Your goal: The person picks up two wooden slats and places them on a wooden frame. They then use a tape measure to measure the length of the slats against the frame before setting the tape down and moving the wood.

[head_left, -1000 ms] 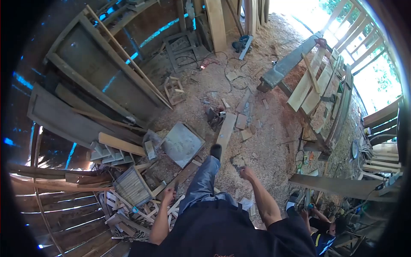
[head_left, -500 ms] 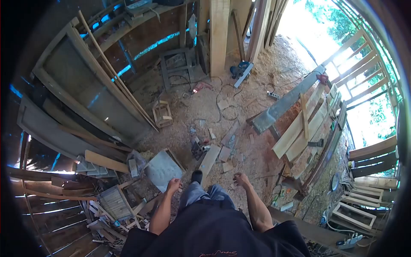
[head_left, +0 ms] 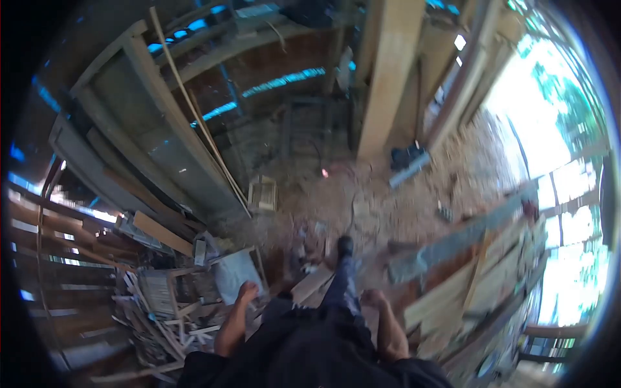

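My left hand (head_left: 247, 292) hangs in front of me at the left, looking loosely closed with no object showing in it. The nearest thing is a pale grey sheet or panel (head_left: 237, 277) on the floor, just beyond the hand. At the right, my right hand (head_left: 373, 299) is held low at my side, its fingers smeared by motion. I see nothing held there. My leg (head_left: 343, 278) is stretched forward between the hands, the dark shoe on the floor. A flat board (head_left: 312, 282) lies between my left hand and that leg.
A long grey beam (head_left: 453, 246) and light planks (head_left: 446, 294) stand at the right. A power tool (head_left: 407, 161) sits by an upright timber post (head_left: 390, 77). Framed panels (head_left: 155, 123) lean at the left, near a small wooden frame (head_left: 262, 194). Scrap wood (head_left: 162, 323) is piled lower left.
I have stepped forward, one leg now extended. The view has turned left, so the post and power tool sit farther right and lower. Both hands remain low at my sides.
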Demonstrator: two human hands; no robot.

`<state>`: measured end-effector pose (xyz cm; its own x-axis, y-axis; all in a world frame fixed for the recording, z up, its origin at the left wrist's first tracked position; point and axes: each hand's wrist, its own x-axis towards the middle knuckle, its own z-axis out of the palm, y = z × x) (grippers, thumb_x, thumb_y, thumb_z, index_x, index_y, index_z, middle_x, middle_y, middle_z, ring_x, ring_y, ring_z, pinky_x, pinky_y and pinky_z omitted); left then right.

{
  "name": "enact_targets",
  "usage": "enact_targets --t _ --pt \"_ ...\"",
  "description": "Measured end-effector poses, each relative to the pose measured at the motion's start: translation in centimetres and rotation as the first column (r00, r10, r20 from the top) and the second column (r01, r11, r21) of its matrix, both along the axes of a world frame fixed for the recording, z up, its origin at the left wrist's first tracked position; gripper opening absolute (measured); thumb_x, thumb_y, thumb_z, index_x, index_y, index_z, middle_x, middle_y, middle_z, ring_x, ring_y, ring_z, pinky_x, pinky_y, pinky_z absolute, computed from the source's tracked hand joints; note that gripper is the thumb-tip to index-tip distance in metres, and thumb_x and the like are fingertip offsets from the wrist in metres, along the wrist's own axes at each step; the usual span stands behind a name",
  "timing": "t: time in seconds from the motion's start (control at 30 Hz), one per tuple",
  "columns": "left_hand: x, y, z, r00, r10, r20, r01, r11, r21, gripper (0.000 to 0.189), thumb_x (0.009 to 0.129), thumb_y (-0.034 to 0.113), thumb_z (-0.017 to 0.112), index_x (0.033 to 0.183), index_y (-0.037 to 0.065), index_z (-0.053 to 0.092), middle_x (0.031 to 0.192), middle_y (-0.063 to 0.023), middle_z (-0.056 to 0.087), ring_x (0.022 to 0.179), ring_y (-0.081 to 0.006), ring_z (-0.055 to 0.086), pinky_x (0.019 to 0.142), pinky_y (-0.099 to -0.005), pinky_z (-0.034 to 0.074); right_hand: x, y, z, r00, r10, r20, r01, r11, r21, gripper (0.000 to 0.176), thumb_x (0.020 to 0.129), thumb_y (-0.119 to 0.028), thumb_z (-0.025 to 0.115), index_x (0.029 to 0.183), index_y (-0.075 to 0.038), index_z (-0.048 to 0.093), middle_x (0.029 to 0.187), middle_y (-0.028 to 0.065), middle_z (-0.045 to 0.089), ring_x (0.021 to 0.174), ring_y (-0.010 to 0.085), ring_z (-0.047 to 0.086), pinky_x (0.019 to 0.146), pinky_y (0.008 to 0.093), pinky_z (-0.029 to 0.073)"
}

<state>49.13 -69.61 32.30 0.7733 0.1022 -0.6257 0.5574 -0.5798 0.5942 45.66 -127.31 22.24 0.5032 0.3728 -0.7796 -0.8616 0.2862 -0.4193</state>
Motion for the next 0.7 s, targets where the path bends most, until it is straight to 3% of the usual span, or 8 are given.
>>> enact_targets --t 0.03,0.07,0.2,0.3,0.4,0.47,0.6,0.7 --pt "-0.5 0.4 -3.8 0.942 -0.331 0.059 0.297 0.902 0.314 0.019 0.085 0.022 0.06 0.089 0.004 0.064 0.071 -0.0131 0.066 0.062 -0.0208 0.065 0.057 -0.0355 0.052 3.9 0.1 3.3 0.995 -0.052 -0.082 0.038 0.985 -0.166 0.037 0.091 -0.034 0.056 0.112 -0.004 0.059 0.103 0.0169 0.065 0.088 0.0303 0.063 0.075 0.0441 0.053" --pt "-1.4 -1.5 -6.3 0.894 0.418 -0.163 -0.41 0.908 0.083 0.022 0.082 0.024 0.063 0.084 0.002 0.067 0.067 -0.0156 0.065 0.067 -0.0275 0.066 0.063 -0.0395 0.053 7.7 -0.1 6.1 0.98 -0.123 -0.158 0.066 0.943 -0.326 0.041 0.091 -0.039 0.056 0.111 -0.003 0.059 0.102 0.0177 0.064 0.086 0.0311 0.062 0.074 0.0453 0.053" --pt "6.6 -10.7 3.8 0.909 0.322 -0.264 -0.268 0.938 0.221 0.031 0.08 0.03 0.067 0.091 0.002 0.066 0.082 -0.0176 0.068 0.084 -0.0327 0.066 0.076 -0.0413 0.052 20.7 -7.0 6.4 0.904 0.424 0.048 -0.355 0.809 -0.468 0.023 0.092 -0.022 0.053 0.106 -0.006 0.061 0.088 0.0104 0.065 0.075 0.0227 0.065 0.056 0.0338 0.052" --pt "13.2 -17.0 5.3 0.944 0.324 0.069 -0.331 0.928 0.173 0.044 0.08 0.037 0.069 0.107 0.003 0.06 0.105 -0.0176 0.066 0.099 -0.0318 0.063 0.086 -0.0393 0.049 32.1 -6.8 15.8 0.976 0.126 0.177 -0.016 0.854 -0.519 0.027 0.092 -0.021 0.052 0.108 -0.003 0.063 0.082 0.0088 0.066 0.065 0.0202 0.063 0.054 0.0315 0.051" --pt "20.4 -19.8 6.6 0.873 0.366 0.322 -0.389 0.921 0.01 0.055 0.076 0.037 0.076 0.116 0.004 0.055 0.112 -0.0161 0.061 0.103 -0.0316 0.06 0.09 -0.0392 0.047 40.1 -9.7 18.8 0.964 0.116 0.241 0.011 0.884 -0.468 0.029 0.092 -0.022 0.052 0.113 -0.002 0.059 0.084 0.0093 0.064 0.067 0.02 0.062 0.061 0.0343 0.052" --pt "24.9 -20.9 8.8 0.861 0.333 0.385 -0.372 0.928 0.029 0.059 0.074 0.037 0.078 0.117 0.003 0.055 0.112 -0.0161 0.06 0.104 -0.0314 0.06 0.091 -0.0394 0.047 44.8 -10.3 18.6 0.877 0.4 0.267 -0.115 0.714 -0.691 0.028 0.093 -0.021 0.052 0.114 -0.003 0.059 0.083 0.0084 0.063 0.064 0.0168 0.061 0.057 0.0303 0.051" --pt "31.8 -21.4 13.8 0.847 0.414 0.333 -0.414 0.907 -0.075 0.065 0.074 0.034 0.08 0.123 0.003 0.05 0.123 -0.015 0.057 0.115 -0.0276 0.055 0.097 -0.037 0.044 52.6 -5.1 23.6 0.817 0.47 0.334 -0.189 0.766 -0.614 0.028 0.093 -0.02 0.054 0.117 -0.005 0.06 0.084 0.0066 0.062 0.062 0.0146 0.06 0.056 0.0279 0.05" --pt "36.5 -20.7 14.1 0.801 0.47 0.371 -0.418 0.883 -0.214 0.069 0.074 0.038 0.08 0.125 0.003 0.049 0.123 -0.0153 0.055 0.116 -0.0285 0.053 0.098 -0.0378 0.043 58.6 -0.4 28.2 0.566 0.645 0.513 -0.225 0.72 -0.657 0.034 0.09 -0.022 0.062 0.122 -0.011 0.058 0.082 0.0053 0.062 0.061 0.0137 0.059 0.056 0.0299 0.052"
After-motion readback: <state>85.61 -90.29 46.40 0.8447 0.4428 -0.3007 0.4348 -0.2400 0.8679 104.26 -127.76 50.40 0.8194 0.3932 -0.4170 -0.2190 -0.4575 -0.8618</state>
